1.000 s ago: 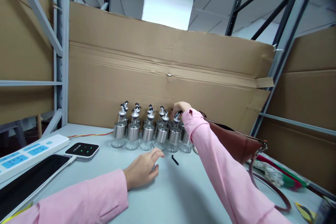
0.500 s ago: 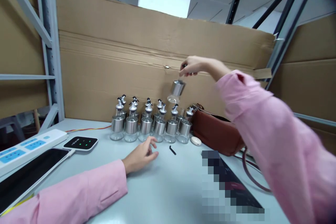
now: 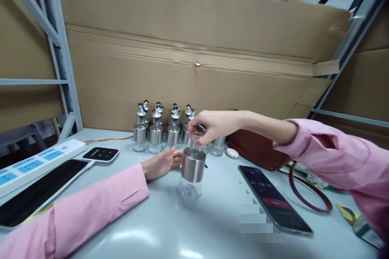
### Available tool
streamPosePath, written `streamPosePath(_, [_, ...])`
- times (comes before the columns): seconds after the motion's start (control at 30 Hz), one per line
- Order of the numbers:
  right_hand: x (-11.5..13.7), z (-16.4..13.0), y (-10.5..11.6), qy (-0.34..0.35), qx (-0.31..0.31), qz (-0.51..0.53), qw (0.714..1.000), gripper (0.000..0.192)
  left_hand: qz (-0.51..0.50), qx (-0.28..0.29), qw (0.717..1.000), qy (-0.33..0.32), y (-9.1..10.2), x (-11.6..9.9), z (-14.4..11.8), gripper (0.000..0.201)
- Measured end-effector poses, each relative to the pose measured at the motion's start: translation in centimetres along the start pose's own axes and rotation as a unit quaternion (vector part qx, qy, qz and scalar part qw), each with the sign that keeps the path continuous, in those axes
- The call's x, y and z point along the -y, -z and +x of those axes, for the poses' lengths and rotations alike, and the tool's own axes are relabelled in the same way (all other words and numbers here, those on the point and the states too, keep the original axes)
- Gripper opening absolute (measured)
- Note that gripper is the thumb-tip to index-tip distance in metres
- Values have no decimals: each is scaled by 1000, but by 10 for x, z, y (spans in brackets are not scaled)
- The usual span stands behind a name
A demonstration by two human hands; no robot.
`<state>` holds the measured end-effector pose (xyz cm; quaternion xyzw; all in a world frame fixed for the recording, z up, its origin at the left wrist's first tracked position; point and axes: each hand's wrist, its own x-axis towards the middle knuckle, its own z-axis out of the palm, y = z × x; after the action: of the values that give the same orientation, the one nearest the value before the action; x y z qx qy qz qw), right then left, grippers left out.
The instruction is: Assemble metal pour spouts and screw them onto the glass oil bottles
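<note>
My right hand (image 3: 212, 126) pinches the bottle (image 3: 192, 170) by its spout; my left hand (image 3: 161, 163) rests open beside it. A loose pinch could drop it.

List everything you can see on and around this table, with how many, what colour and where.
glass bottle with steel sleeve: one, clear and silver, held by its top above the table centre
row of matching steel-sleeved glass bottles: several, exact count unclear, silver, against the cardboard
brown cardboard sheet: one, back wall
white power strip: one, blue sockets, far left
black tablet: one, left edge
small black device with green lights: one, beside the strip
black phone: one, right of centre
brown leather bag: one, right rear
left hand: on the table, fingers by the held bottle
right hand: gripping the bottle's top
</note>
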<state>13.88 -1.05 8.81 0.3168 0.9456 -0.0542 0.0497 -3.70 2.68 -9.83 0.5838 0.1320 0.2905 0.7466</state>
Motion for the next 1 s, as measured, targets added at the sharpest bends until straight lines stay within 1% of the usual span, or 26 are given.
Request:
streamPosePath(0.07, [0,4,-7,-4,-9,-3,1000,20,27,21,999,-8,-1,0,0,65])
streamPosePath(0.17, [-1,5,-12,-10,-19,1,1000,21,65,18,998,5,-8,-1,-1,64])
streamPosePath(0.27, [-2,4,-15,-17,-22,3,1000,21,120,-6,991,54,-17,-5,-3,65])
streamPosePath(0.33, [-2,4,-16,-14,-21,7,1000,20,167,-19,982,84,-22,-8,-5,58])
streamPosePath(0.43, [-1,4,-15,4,-29,32,999,25,208,-5,972,105,-26,-11,-6,47])
streamPosePath(0.5, [1,3,-14,6,-69,66,995,31,222,2,969,107,-27,-12,-6,46])
streamPosePath(0.6, [4,3,-14,-6,-166,152,974,39,233,-4,966,107,-27,-13,-6,46])
streamPosePath(0.67, [5,4,-15,1,-244,193,950,37,234,-1,966,112,-27,-13,-6,44])
streamPosePath(0.73, [5,7,-17,13,-300,191,935,32,232,2,965,118,-27,-12,-6,42])
streamPosePath(0.8, [4,9,-21,8,-313,171,934,31,234,2,965,121,-27,-13,-6,44])
streamPosePath(0.9, [3,12,-28,-20,-310,149,939,36,239,6,964,115,-27,-15,-5,51])
streamPosePath(1.0, [3,10,-33,-20,-347,120,930,36,246,15,962,121,-27,-14,-4,50])
